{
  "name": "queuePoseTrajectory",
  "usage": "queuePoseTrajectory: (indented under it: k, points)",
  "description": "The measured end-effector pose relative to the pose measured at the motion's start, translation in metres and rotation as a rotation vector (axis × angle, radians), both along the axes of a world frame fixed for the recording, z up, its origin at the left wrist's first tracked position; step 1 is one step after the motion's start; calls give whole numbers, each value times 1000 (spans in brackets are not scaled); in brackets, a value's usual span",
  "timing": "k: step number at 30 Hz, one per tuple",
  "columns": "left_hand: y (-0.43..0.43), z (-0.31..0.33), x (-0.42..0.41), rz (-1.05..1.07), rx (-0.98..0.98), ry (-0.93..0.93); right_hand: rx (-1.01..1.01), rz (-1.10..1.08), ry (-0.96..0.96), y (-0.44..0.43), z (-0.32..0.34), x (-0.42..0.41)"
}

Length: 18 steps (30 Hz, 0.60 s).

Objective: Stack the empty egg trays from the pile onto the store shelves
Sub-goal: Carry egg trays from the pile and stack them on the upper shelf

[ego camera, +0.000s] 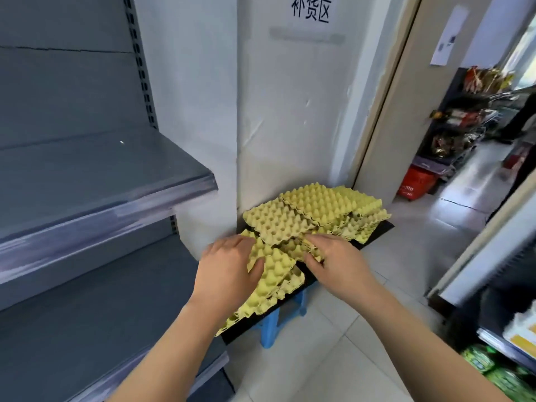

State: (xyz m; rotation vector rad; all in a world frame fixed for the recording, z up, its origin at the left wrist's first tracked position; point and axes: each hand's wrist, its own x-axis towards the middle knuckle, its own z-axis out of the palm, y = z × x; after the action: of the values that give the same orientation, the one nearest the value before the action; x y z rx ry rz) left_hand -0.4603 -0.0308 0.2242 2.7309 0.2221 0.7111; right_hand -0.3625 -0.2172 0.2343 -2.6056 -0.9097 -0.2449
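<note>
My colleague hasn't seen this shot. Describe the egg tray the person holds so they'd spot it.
Right of the grey shelves, yellow egg trays are piled on a black board over a blue stool. The one meant is the nearest tray, gripped by the left hand and, at its far corner, the right hand; the others lie farther back.

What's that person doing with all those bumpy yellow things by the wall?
Those are empty egg trays, piled loosely on a black board that sits on a blue stool. A person is reaching in with both hands: the left hand and the right hand each grip the edge of the trays nearest them. The grey shelves on the left show no trays yet, so none has been stacked there.
</note>
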Motion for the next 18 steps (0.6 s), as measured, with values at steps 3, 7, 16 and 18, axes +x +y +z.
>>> queuePoseTrajectory:
  k: [3, 7, 16, 18]
  points:
    - [-15, -17, 53, -22, 2, 54, -11, -58, 31, -22, -17, 49]
    - [-28, -37, 127, -39, -2, 110, -44, -122, 75, -40, -38, 119]
    - [-32, -72, 310, -79, -6, 275, -81, -280, 201, -62, -61, 281]
    - [-36, -79, 346, -93, -13, 307, -71, -303, 209, -67, -67, 313]
